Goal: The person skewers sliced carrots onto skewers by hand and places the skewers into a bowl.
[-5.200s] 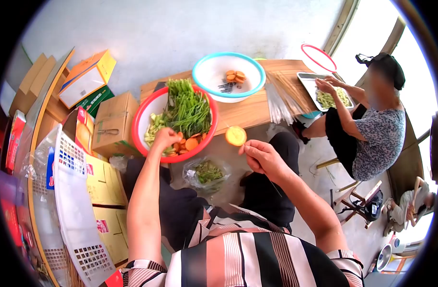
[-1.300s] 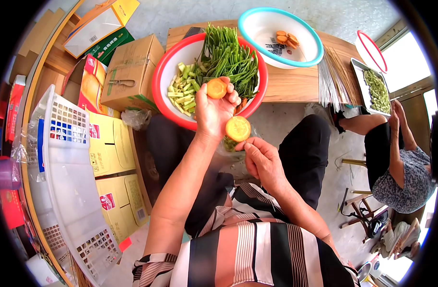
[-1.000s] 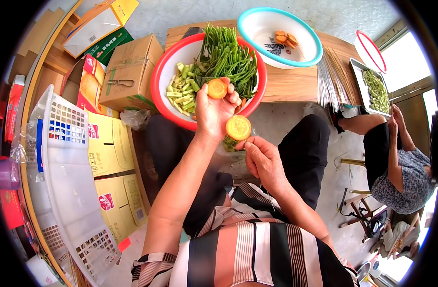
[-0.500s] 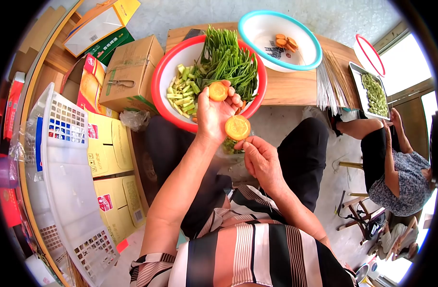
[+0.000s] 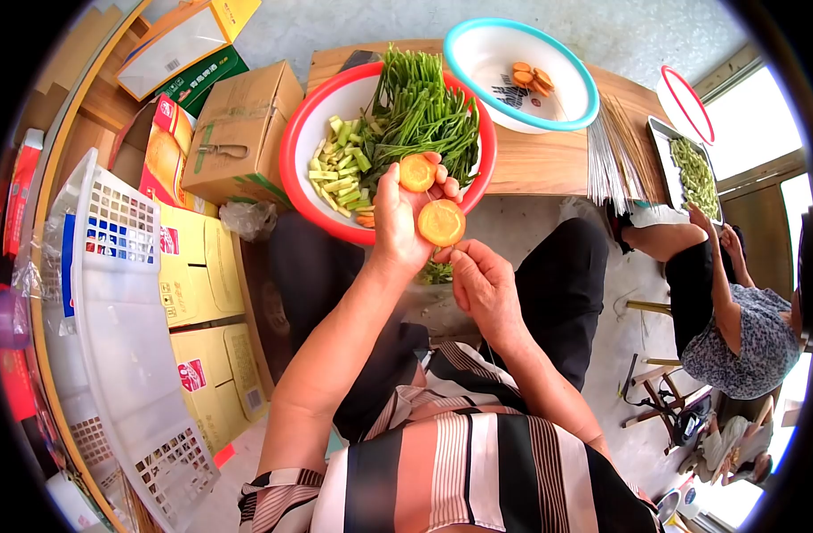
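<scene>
My left hand (image 5: pixel 401 222) is raised palm up in front of the red-rimmed basin (image 5: pixel 292 182), fingers curled around an orange carrot slice (image 5: pixel 417 173). A second, round carrot slice (image 5: pixel 441 223) lies against the palm's edge, beside the fingertips of my right hand (image 5: pixel 485 286). Those right fingers are pinched together on a thin skewer, which is mostly hidden. Whether the skewer passes through the second slice cannot be made out. Inside the basin are long green stems (image 5: pixel 417 115), cut pale-green pieces (image 5: pixel 339 169) and a few orange slices.
A blue-rimmed basin (image 5: pixel 475 84) with carrot pieces (image 5: pixel 533 78) stands on the wooden table (image 5: pixel 535 164). Thin skewers (image 5: pixel 615 151) lie beside it, then a tray of green pieces (image 5: pixel 693 178). Cartons (image 5: pixel 238 133) and a white plastic crate (image 5: pixel 122 293) stand left. Another person (image 5: pixel 744 329) sits right.
My left hand and its carrot slice have shifted slightly right. The second slice now sits closer to the left palm. The other person's hands have moved up toward the tray.
</scene>
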Tool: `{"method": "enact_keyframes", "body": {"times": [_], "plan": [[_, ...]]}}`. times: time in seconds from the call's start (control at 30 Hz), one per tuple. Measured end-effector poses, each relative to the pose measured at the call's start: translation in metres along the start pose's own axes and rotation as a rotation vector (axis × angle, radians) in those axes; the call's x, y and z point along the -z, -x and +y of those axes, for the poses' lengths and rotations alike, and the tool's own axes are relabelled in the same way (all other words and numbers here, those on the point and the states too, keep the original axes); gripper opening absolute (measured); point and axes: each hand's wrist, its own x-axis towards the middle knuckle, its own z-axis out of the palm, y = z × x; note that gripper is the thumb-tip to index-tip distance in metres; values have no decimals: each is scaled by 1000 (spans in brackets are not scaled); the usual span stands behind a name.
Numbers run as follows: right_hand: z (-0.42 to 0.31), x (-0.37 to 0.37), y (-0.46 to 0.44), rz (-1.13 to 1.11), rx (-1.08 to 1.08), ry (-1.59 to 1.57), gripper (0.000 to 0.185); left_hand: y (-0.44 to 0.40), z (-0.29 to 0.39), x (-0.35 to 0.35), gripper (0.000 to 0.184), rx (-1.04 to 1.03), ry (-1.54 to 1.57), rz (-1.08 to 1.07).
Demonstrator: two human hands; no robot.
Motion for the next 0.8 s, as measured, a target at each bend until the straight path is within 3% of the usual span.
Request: {"method": "enact_keyframes", "body": {"times": [0.27, 0.43, 0.63, 0.8], "plan": [[3, -4, -7, 15, 19, 6, 19, 0, -4, 1, 38, -17, -37, 19], [9, -2, -13, -17, -9, -154, 19, 2, -4, -1, 45, -12, -86, 14], [16, 0, -7, -17, -32, -33, 18, 3, 2, -4, 59, -80, -179, -60], [27, -3, 0, -46, 12, -15, 16, 6, 3, -4, 61, -88, -212, -18]]}}
